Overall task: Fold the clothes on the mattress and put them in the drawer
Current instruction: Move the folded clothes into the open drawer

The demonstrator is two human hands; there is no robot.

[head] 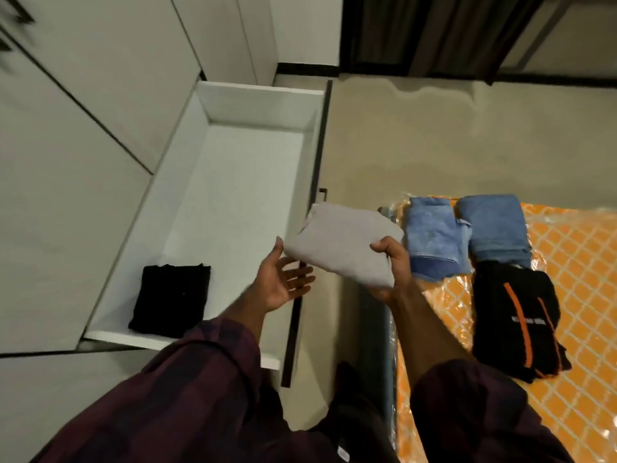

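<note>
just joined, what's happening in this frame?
A person is putting folded laundry away. The right hand grips a folded grey garment at the open white drawer's front edge, while the left hand is open, palm up, beside it. One folded black garment already lies in the drawer. On the orange mattress two folded blue towels and a black garment with orange stripes are still waiting.

Dark curtains (444,31) (far wall) above beige floor (467,138).
</note>
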